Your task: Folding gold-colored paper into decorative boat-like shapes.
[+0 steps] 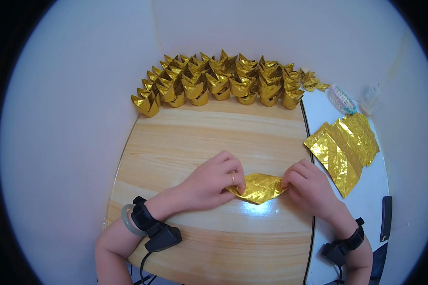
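Between my two hands a piece of gold foil paper (257,188) is stretched, folded into a shape with pointed ends, just above the wooden tabletop. My left hand (218,180) pinches its left end, fingers closed, a ring on one finger. At the other end my right hand (309,185) is closed on the paper with thumb and fingers. Along the far edge of the table stand stacks of folded gold paper ingots (218,83), several stacks side by side. A pile of flat gold foil sheets (340,149) lies to the right of my right hand.
The wooden tabletop (199,137) meets a white surface (325,237) along a dark seam. Smaller gold pieces (310,80), a white woven basket (341,99) and a clear plastic cup (370,99) sit at the far right. A dark flat bar (386,218) lies near the right edge.
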`<state>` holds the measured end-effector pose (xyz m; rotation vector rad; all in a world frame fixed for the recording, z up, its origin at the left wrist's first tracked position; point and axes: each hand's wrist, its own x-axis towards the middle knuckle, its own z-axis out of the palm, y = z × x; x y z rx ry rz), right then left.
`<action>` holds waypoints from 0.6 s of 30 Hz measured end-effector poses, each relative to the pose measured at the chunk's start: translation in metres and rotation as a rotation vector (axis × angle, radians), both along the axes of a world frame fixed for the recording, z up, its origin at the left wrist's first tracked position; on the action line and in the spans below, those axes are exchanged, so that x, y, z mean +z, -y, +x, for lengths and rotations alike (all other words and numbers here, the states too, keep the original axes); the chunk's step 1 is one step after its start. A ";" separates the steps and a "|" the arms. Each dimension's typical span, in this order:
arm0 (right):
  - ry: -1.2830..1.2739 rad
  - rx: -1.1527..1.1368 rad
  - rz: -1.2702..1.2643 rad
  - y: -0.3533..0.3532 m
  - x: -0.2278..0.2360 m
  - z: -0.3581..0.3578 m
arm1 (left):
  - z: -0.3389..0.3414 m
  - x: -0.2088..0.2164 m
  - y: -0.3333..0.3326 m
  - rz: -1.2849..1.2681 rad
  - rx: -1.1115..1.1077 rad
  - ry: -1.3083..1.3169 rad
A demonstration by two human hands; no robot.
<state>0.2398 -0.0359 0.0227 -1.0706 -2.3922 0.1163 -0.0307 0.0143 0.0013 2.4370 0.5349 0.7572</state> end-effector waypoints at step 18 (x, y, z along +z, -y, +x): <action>0.510 0.163 -0.325 0.019 0.005 -0.014 | -0.004 -0.009 0.002 0.055 -0.002 -0.497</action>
